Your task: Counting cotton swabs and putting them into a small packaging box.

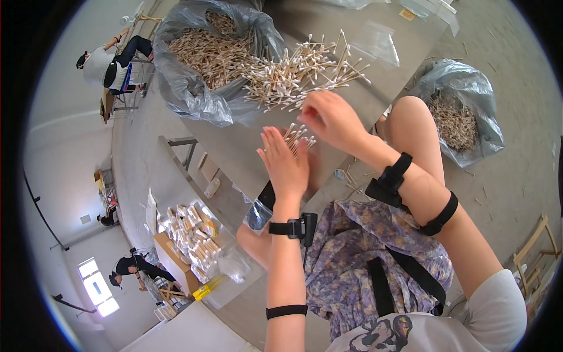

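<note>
My left hand point(284, 166) is over the metal table, its fingers straight and close together. A small bundle of cotton swabs point(298, 138) lies against its palm by the thumb, white tips pointing up and away. Just right of it, my right hand point(333, 121) has its fingers curled in; whatever they hold, if anything, is hidden. Beyond both hands a loose heap of cotton swabs point(293, 73) spreads over the table. It spills from a large grey plastic bag point(170, 88) full of swabs at the far left.
A clear plastic pouch point(378, 44) lies on the table point(404, 73) at the far right. On the floor to the right stands another grey bag point(489, 114) of swabs. Packed bundles point(196, 234) and a cardboard box point(174, 258) lie at the left. Several people work there.
</note>
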The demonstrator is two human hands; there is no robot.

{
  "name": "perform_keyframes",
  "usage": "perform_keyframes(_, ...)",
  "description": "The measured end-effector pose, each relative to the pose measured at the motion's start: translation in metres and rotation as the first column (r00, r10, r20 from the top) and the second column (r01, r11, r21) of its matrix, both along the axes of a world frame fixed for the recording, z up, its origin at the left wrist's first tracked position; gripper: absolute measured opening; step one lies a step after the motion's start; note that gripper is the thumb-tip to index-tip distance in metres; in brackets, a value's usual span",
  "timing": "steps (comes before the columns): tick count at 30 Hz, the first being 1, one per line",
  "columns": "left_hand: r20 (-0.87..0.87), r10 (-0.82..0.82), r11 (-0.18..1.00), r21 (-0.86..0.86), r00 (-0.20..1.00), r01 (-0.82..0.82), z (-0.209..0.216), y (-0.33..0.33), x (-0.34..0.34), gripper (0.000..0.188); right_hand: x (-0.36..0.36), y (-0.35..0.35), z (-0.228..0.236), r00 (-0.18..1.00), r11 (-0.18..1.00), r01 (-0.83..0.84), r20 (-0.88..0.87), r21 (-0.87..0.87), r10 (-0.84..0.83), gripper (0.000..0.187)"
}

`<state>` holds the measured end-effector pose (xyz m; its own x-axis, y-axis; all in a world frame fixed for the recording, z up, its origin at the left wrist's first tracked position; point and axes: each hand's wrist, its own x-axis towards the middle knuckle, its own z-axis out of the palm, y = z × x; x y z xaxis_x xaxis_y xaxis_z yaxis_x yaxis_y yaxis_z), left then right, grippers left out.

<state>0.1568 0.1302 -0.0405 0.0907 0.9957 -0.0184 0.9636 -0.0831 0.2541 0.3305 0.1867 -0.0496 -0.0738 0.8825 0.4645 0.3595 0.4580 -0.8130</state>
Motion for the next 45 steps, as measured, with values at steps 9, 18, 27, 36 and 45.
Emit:
perform_keyframes(9, -0.102, -0.009, 0.995, 0.095, 0.995, 0.019, -0.021, -0.053, 0.042, 0.103, 0.009, -0.002, 0.013, 0.997, 0.987, 0.011, -0.07, -0.16, -0.022, 0.012)
perform_keyframes(18, -0.119, -0.009, 0.992, 0.121, 0.993, 0.024, -0.025, -0.031, 0.035, 0.1, -0.006, 0.006, -0.006, 0.998, 0.992, -0.062, -0.032, -0.112, 0.059, 0.012)
perform_keyframes(27, -0.04, 0.011, 0.985, 0.172, 0.999, -0.004, -0.029, -0.034, 0.035, 0.099, -0.021, 0.002, -0.018, 0.93, 0.97, -0.237, 0.302, 0.054, 0.21, 0.016)
perform_keyframes(36, -0.027, 0.024, 0.986, 0.165, 0.999, -0.019, -0.028, -0.033, 0.037, 0.098, -0.023, 0.013, -0.021, 0.898, 0.967, -0.098, 0.441, 0.237, -0.017, 0.011)
perform_keyframes(45, -0.022, 0.029, 0.988, 0.151, 0.999, -0.026, -0.028, -0.036, 0.036, 0.096, -0.027, 0.006, -0.014, 0.9, 0.97, -0.206, 0.415, 0.13, 0.136, 0.008)
